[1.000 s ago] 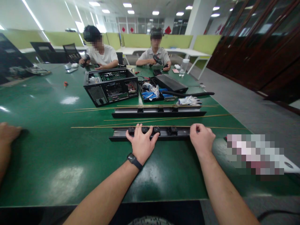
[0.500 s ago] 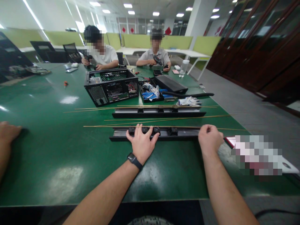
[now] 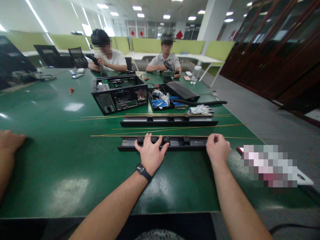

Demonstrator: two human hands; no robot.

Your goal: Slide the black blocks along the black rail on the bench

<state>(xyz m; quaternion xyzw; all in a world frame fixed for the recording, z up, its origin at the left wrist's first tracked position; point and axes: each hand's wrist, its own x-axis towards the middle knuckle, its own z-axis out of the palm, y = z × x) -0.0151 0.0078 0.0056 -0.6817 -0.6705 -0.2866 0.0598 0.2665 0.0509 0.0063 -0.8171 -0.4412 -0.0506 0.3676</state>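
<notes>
A black slotted rail [image 3: 200, 146] lies lengthwise across the green table before me, with small black blocks along its channel, one black block [image 3: 185, 140] standing apart. My left hand [image 3: 151, 151], a dark watch on its wrist, rests with spread fingers over several of these blocks. At the rail's right end my right hand [image 3: 218, 148] is closed, thumb and fingers together; what is in them is hidden. A thin brass-coloured rod [image 3: 120, 136] runs along the rail's far side and passes at my right hand; whether the fingers hold it I cannot tell.
Beyond lies a second black rail [image 3: 170, 123] with more thin rods. Behind it are an opened computer case [image 3: 117, 93], a tray with gloves [image 3: 161, 100] and another glove [image 3: 201, 109]. Two people sit opposite; another person's hand [image 3: 11, 141] rests at left.
My right hand has shifted slightly left along the rail, still closed. My left hand stays spread over the blocks. The person opposite at left has raised a hand.
</notes>
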